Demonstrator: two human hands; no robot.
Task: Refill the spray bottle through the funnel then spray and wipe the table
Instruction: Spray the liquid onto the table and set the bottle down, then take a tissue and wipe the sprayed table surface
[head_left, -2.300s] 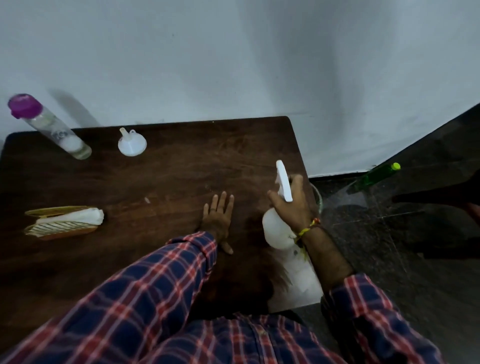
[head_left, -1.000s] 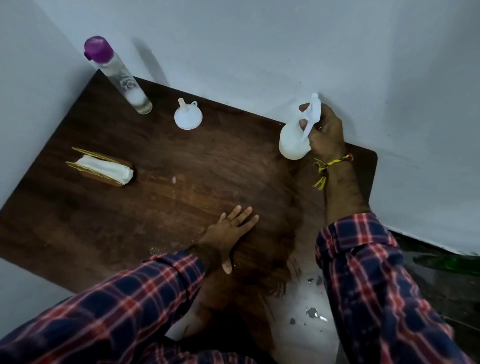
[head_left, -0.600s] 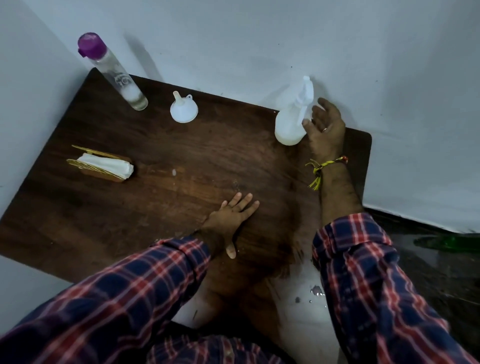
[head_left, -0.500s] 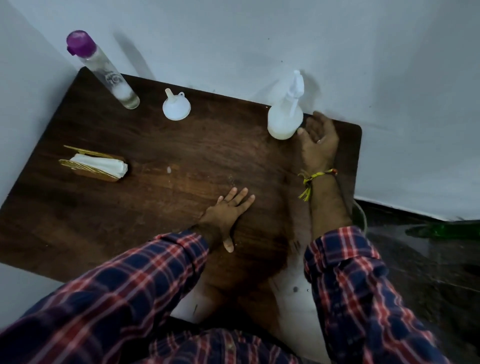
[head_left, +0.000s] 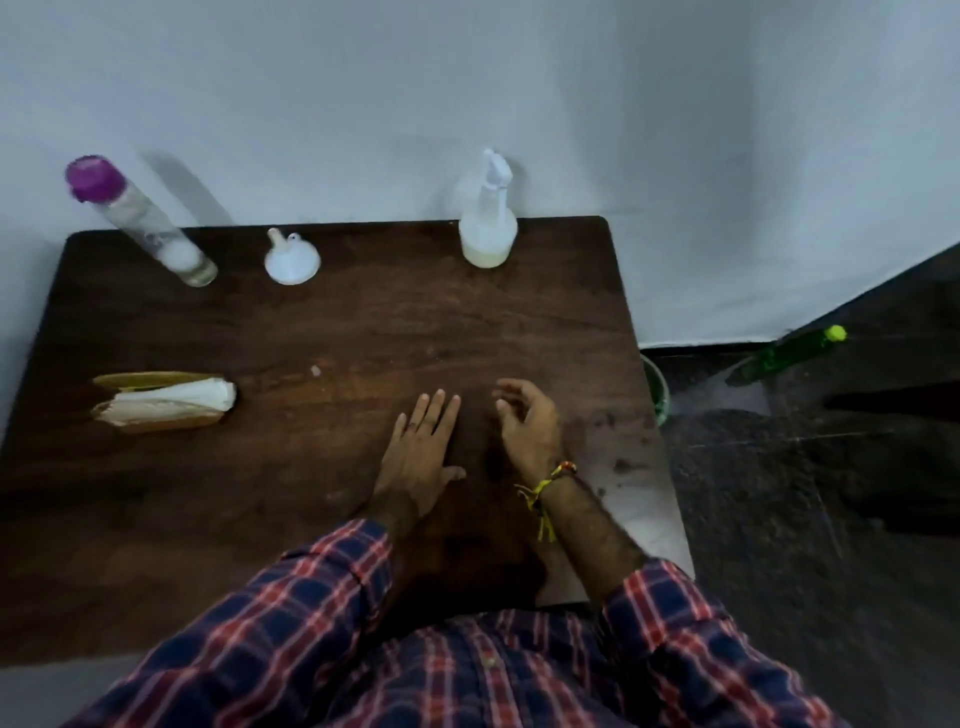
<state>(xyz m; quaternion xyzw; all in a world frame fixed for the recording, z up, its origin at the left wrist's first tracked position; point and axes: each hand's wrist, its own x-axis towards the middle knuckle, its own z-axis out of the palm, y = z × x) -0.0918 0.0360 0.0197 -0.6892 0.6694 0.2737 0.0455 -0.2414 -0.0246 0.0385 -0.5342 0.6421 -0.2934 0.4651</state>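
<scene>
One spray bottle (head_left: 487, 228), one funnel (head_left: 292, 258), one purple-capped bottle (head_left: 140, 223) and one holder of white napkins (head_left: 166, 399) stood on the dark wooden table (head_left: 311, 322) — four things, all apart. The spray bottle stood upright at the far edge by the wall, a pale liquid low in its base; the funnel sat mouth-down, spout up. The purple-capped bottle showed a little liquid at its bottom. The left hand (head_left: 418, 457) lay flat, fingers straight and together; the right hand (head_left: 527, 423) hung just beside it, fingers loosely curled, holding nothing. The table's middle lay bare; a green bottle (head_left: 789, 353) lay on the floor beyond the right edge
</scene>
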